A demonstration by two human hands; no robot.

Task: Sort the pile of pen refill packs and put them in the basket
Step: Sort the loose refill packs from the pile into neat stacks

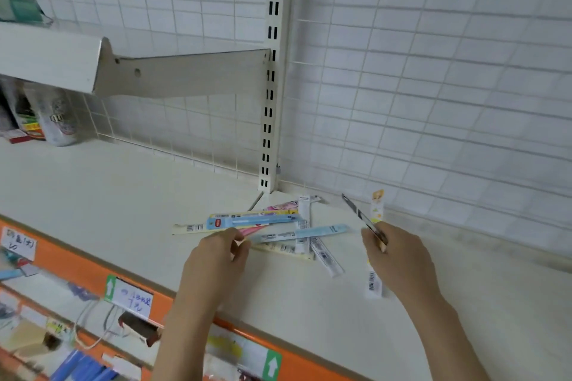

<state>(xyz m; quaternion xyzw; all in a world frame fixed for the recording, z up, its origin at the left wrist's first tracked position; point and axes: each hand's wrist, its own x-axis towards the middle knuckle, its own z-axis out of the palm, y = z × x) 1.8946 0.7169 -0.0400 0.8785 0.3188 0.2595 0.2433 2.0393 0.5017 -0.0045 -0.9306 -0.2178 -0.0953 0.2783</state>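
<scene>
A loose pile of pen refill packs (272,226) lies on the white shelf (108,201), near the slotted upright. It holds blue, pink, cream and clear packs lying crosswise. My left hand (216,257) is at the near edge of the pile, its fingertips pinching the end of a light blue pack (303,232). My right hand (399,260) is to the right of the pile and grips two packs: a cream one with yellow print (377,207) standing upright and a dark one (359,213) tilted left. No basket is in view.
A wire grid back wall (433,86) rises behind the shelf. An upper shelf on a bracket (185,74) juts out at the left, with a can (58,120) beneath it. The orange shelf front (77,269) carries price tags, and goods hang below it.
</scene>
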